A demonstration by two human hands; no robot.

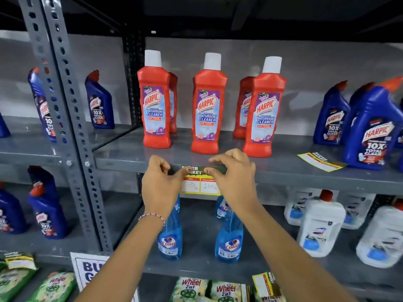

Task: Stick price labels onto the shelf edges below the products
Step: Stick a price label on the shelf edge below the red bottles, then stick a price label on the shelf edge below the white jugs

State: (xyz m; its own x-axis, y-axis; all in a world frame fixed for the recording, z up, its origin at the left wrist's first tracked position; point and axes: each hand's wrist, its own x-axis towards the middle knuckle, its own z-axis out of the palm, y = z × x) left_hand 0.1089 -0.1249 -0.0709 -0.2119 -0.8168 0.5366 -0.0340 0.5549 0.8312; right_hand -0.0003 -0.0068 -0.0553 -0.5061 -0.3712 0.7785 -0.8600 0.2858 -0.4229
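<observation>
Three red plastic bathroom-cleaner bottles (208, 105) carry white caps and purple-and-pale-blue labels; the angled-neck toilet-cleaner bottles (368, 127) are dark blue with red caps; the yellow paper price label (201, 182) has a green top band, red strip and two white boxes; the steel shelf edge (305, 177) is plain grey; the clear spray bottles (229, 240) hold blue liquid

Grey slotted-steel shelving (65, 105), pale wall (316, 68)

**Price label on the shelf edge**

We see a price label (201, 182), green on top, yellow-bordered, with two white handwritten price boxes, hanging flat against the grey shelf edge (305, 182) below red Harpic bottles (208, 105). A second label (322, 161) lies on the shelf.
</observation>
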